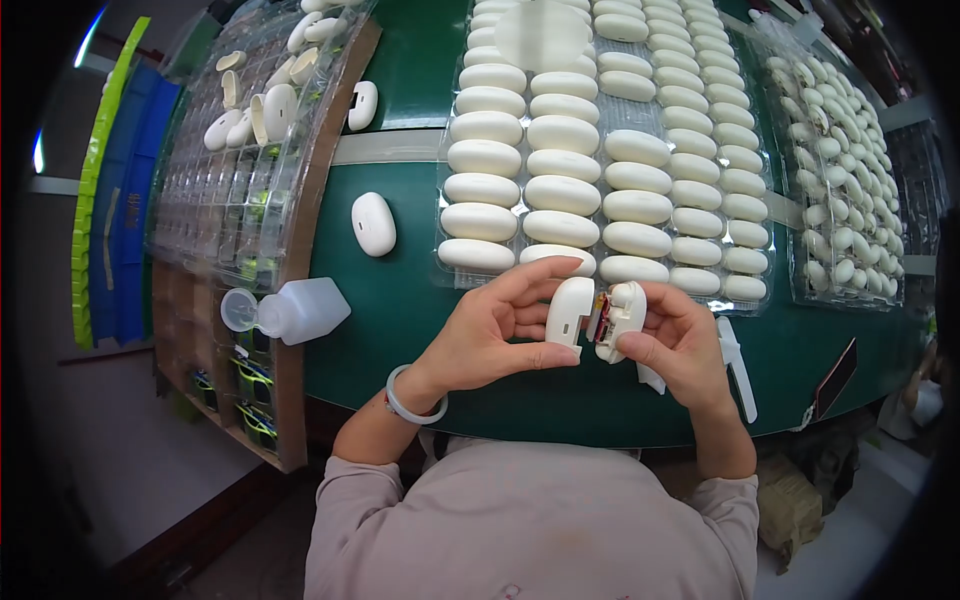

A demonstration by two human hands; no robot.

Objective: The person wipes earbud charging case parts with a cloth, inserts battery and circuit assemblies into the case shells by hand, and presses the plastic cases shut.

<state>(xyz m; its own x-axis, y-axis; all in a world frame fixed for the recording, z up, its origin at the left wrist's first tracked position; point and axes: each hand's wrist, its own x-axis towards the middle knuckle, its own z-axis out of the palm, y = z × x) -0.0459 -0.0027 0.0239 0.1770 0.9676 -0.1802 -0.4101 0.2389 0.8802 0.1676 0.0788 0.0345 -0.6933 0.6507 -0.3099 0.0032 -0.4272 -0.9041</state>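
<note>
Between finger and thumb, my left hand grips a white earbud case shell that has a small port slot in its face. Just to the right, my right hand pinches an earbud case inner part with bare electronics along its left side. A narrow gap separates the two pieces. Beyond my hands lies a clear tray with columns of white oval cases. One loose white case rests on the green table to the left, and another white piece lies farther back.
A translucent bottle lies on its side at left, by a wooden box. Stacked clear trays hold loose shells. At right another tray is heaped with white parts. White tweezers and a phone-like dark object lie near the table edge.
</note>
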